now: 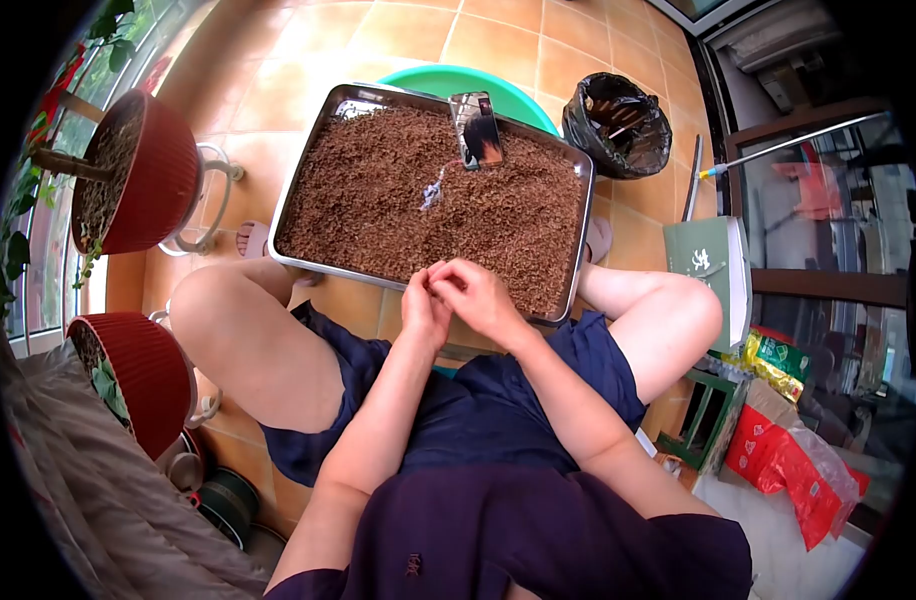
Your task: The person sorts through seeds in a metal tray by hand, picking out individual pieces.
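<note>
Seated with knees (693, 308) spread around metal tray (343, 273), presumably to reach all the brown granules (368, 190) inside without stretching. Holding left hand (425, 310) and right hand (478, 298) over near rim, meeting at curled fingertips, likely for small, close finger work. Cannot tell whether grip is clamped on anything or merely touching (too small, partly covered by fingers). Also seeing phone (476, 130) overlapping far rim, lower end on granules, maybe leant there for easy viewing. Noting small pale clump (433, 189) on granules near phone, reason unclear. Tagging green basin (520, 104) past far rim, perhaps partly under tray as support, can't confirm. Logging black-lined bin (618, 160) on tiled floor (493, 40) near far right corner, probably parked within reach on purpose.
</note>
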`<state>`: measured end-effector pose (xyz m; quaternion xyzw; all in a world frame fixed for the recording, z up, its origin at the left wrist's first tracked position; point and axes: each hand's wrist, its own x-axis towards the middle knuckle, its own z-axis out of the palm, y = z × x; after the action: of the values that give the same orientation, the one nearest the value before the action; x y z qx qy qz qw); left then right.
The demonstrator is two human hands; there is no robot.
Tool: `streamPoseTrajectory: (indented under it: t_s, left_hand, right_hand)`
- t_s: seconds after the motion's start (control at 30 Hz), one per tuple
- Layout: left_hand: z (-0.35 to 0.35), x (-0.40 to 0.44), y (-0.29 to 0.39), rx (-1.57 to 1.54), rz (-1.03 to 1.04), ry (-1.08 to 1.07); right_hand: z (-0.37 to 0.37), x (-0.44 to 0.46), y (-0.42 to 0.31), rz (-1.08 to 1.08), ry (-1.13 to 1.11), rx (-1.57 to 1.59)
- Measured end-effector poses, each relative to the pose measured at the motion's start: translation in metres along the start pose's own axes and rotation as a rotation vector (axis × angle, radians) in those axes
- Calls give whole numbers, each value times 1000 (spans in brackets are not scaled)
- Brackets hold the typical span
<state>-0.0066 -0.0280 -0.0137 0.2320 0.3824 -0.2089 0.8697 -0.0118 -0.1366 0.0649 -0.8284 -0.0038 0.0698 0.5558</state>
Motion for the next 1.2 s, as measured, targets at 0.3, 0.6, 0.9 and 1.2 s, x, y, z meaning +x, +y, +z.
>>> streamPoseTrajectory:
  t_s: [0.3,0.6,0.9,1.2]
  left_hand:
    - [6,-3,15,-80,47,73]
    - [11,-6,22,36,260,201]
    - [11,-10,23,135,281,195]
    - [16,-12,21,146,247,196]
  right_hand:
    - [-84,-2,78,85,394,-516]
    - [-90,-13,85,523,30,-729]
    - [-54,0,91,239,157,-828]
    - [-78,10,93,614,196,73]
